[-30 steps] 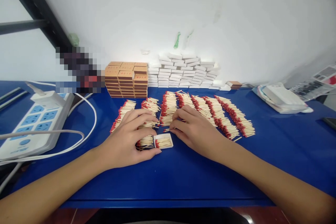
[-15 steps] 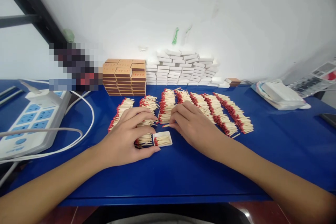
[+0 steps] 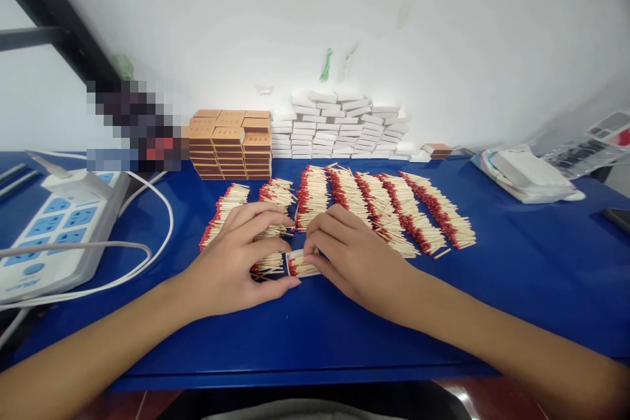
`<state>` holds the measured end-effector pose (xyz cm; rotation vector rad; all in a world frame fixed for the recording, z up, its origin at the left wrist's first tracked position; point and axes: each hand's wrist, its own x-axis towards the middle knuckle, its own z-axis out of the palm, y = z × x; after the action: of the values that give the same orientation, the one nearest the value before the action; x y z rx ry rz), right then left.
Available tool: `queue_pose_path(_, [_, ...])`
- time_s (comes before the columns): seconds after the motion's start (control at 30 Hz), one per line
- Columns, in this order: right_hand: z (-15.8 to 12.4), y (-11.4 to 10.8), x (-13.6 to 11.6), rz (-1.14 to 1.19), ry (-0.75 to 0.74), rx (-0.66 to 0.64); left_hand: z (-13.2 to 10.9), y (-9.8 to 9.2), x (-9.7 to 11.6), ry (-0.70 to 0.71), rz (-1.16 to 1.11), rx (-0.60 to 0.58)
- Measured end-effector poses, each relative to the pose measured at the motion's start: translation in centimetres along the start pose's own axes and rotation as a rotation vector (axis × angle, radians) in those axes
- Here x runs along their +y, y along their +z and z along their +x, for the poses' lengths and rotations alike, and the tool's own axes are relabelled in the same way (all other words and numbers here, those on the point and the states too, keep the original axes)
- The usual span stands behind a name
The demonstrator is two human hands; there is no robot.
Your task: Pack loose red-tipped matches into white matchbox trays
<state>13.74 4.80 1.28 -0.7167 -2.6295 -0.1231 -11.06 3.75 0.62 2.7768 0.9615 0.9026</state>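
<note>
A small white tray with red-tipped matches in it lies on the blue table. Around its left side is my left hand, thumb and fingers apart, partly over a row of matches. My right hand is over the tray's right part, thumb and index finger pinched together above the matches; what they hold, if anything, is hidden. Behind the hands more rows of matches lie side by side, with other rows slanting off to the right.
Brown matchboxes are stacked at the back left, beside a pile of white trays against the wall. A power strip with white cables lies at the left. A white packet is at the back right.
My right hand has moved left and down from beside the match rows to over the tray. The match seen in its pinch before is now hidden. My left hand has stayed in place.
</note>
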Motion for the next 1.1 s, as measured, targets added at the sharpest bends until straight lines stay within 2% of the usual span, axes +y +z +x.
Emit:
queue_pose_path(0.33, [-0.42,-0.42,0.52,0.209,0.072,-0.009,0.18,-0.18,0.1,0.026,-0.004,0.031])
queue_pose_path(0.77, [-0.58,-0.83,0.77,0.259,0.066,-0.058,0.06,-0.04,0.04,0.049,0.001,0.028])
queue_pose_path(1.1, [-0.51,-0.07,0.73,0.24,0.043,0.005,0.09,0.02,0.09,0.038,-0.003,0.022])
